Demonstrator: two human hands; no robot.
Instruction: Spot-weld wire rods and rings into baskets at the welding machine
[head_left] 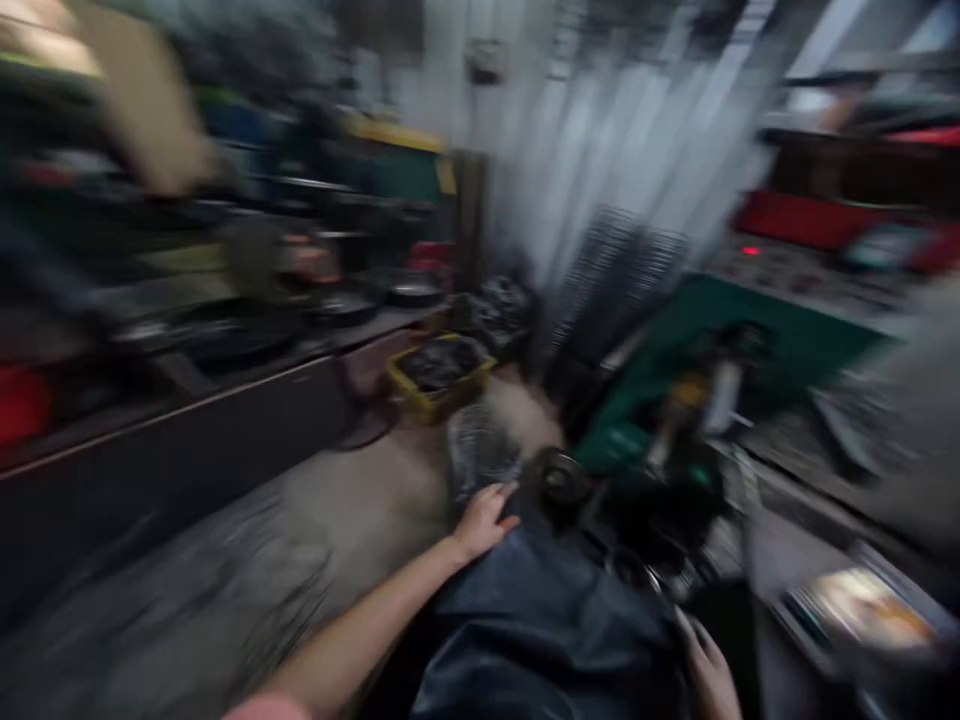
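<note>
The whole view is smeared by motion. My left hand (484, 520) reaches forward over my dark trousered knee (540, 610), fingers stretched out and apart, nothing visibly in it, close to a round dark metal part (562, 480). My right hand (709, 670) lies at the lower right beside my thigh, fingers extended along a dark object that I cannot make out. A green machine (720, 370) stands just ahead of both hands.
A yellow crate (439, 375) of dark parts sits on the concrete floor (352, 510) ahead. A long dark workbench (187, 410) with pans and clutter runs along the left. Corrugated metal sheeting (615, 150) forms the back wall. A flat printed item (862, 605) lies at lower right.
</note>
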